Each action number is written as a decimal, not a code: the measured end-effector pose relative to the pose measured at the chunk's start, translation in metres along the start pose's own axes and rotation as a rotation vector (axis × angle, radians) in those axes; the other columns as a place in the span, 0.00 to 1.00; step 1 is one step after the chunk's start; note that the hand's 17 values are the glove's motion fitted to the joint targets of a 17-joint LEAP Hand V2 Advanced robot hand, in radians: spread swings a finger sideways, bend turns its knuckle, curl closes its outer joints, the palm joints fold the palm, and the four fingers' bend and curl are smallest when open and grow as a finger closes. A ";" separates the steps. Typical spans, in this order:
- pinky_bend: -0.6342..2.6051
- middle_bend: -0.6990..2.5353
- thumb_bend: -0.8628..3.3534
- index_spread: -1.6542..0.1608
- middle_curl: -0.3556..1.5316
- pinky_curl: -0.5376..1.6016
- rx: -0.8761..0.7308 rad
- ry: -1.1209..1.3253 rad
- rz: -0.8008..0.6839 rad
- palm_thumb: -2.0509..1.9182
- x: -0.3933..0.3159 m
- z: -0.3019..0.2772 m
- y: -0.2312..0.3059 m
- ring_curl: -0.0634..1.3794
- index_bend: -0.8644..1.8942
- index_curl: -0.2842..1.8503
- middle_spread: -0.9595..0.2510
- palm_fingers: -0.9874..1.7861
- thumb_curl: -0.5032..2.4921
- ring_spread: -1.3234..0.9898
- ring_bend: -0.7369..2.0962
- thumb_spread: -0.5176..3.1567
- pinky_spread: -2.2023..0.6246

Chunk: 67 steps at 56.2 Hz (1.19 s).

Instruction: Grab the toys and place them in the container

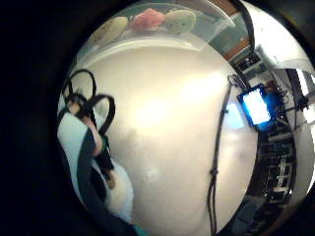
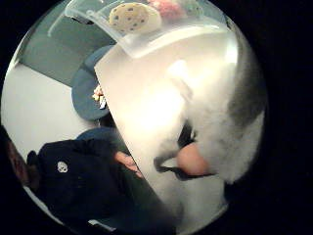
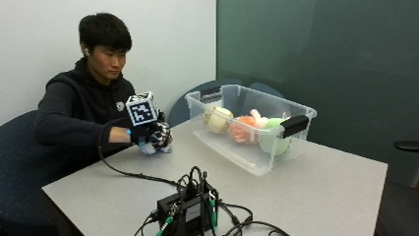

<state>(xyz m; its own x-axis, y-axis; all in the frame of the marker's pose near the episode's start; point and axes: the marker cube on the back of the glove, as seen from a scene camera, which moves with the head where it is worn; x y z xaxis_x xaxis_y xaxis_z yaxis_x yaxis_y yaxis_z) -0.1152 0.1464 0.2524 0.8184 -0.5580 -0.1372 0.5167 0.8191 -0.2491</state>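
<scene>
A white plush toy (image 3: 157, 143) is held in the curled fingers of the gloved right hand (image 3: 152, 133) just above the table (image 3: 314, 187), well short of the clear container (image 3: 252, 125), where 3 toys already lie.

Office or lab meeting room, with plain grey table (image 3: 314, 182), blue office chair (image 3: 19, 162), bare walls, and equipment racks (image 1: 278, 162) nearby.
</scene>
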 end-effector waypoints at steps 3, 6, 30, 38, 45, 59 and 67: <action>0.48 0.51 0.23 0.81 0.57 0.43 0.020 0.022 0.016 0.64 0.003 -0.016 -0.013 0.42 0.38 0.23 0.65 0.79 0.33 0.46 0.73 0.48 0.67; 0.49 0.51 0.23 0.81 0.57 0.44 0.077 0.029 0.041 0.64 0.008 -0.041 -0.031 0.42 0.39 0.24 0.65 0.79 0.34 0.46 0.73 0.47 0.67; 0.51 0.55 0.22 0.83 0.59 0.48 0.433 -0.165 0.154 0.65 0.005 -0.224 -0.234 0.43 0.41 0.29 0.65 0.78 0.36 0.46 0.76 0.46 0.66; 0.49 0.56 0.21 0.82 0.59 0.47 0.276 -0.118 0.322 0.64 0.044 -0.177 -0.272 0.42 0.39 0.30 0.66 0.73 0.36 0.46 0.75 0.49 0.66; 0.45 0.45 0.19 0.81 0.55 0.49 -0.016 -0.254 0.282 0.59 0.067 -0.142 -0.261 0.39 0.41 0.34 0.68 0.34 0.32 0.47 0.62 0.51 0.70; 0.41 0.32 0.20 0.78 0.44 0.41 0.153 -0.337 0.363 0.54 0.127 -0.175 -0.200 0.20 0.40 0.31 0.76 0.32 0.29 0.52 0.42 0.51 0.77; 0.39 0.32 0.20 0.78 0.43 0.40 0.232 -0.348 0.356 0.54 0.147 -0.189 -0.147 0.19 0.41 0.32 0.77 0.36 0.29 0.52 0.41 0.52 0.78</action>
<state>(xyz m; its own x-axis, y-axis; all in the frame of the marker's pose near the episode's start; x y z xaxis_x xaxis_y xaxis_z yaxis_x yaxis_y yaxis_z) -0.1180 -0.0810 0.0872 0.9674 -0.1960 0.1604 0.2019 0.9792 -0.0214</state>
